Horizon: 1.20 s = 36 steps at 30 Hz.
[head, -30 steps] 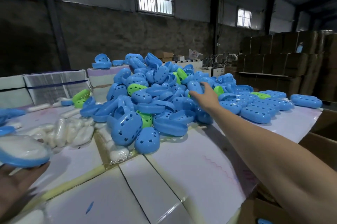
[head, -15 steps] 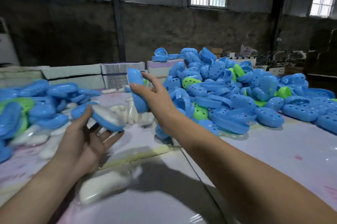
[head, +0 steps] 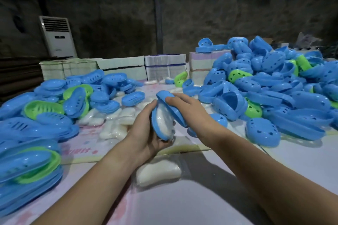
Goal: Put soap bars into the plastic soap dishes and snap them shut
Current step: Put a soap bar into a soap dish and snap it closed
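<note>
My left hand (head: 146,133) grips a blue soap dish base (head: 159,129) that stands tilted on its end above the table, with a white wrapped soap bar (head: 165,116) lying in it. My right hand (head: 190,110) holds a blue lid (head: 171,105) by its edge, thumb on top, and lays it against the upper end of the base. The lid stands ajar over the soap. One wrapped soap bar (head: 158,171) lies on the table under my left wrist.
A big heap of blue and green lids (head: 274,85) fills the right side. Closed blue and green dishes (head: 47,111) are piled at the left. Loose wrapped soap bars (head: 117,124) lie in the middle. White boxes (head: 164,67) line the table's far edge.
My right hand drew a blue lid from the right heap and brought it over to the base in my left hand. Both hands now meet at the middle, and my view has swung left.
</note>
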Each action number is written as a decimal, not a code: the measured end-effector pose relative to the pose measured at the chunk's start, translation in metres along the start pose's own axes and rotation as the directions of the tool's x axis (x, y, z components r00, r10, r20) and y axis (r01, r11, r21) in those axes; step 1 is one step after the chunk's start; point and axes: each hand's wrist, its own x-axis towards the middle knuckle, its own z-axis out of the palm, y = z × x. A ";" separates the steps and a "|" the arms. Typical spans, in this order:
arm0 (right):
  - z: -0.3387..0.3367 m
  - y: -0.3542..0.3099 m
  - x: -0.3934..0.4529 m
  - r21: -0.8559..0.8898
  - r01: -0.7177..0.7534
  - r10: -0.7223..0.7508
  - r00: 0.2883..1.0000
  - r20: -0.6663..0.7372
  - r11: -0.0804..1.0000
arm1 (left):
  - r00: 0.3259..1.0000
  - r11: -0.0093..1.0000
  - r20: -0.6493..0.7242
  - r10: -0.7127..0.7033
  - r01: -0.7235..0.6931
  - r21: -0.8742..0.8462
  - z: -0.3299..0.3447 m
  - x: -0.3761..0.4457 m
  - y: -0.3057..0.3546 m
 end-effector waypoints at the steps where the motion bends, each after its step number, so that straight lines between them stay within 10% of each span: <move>1: 0.000 0.000 0.000 -0.016 -0.011 0.011 1.000 -0.003 1.000 | 1.000 1.000 -0.022 -0.004 0.004 0.015 0.000 0.000 -0.001; 36: -0.002 -0.004 -0.014 0.007 -0.069 0.069 0.994 0.083 0.998 | 0.992 0.984 -0.003 0.129 -0.128 -0.122 0.003 -0.008 0.008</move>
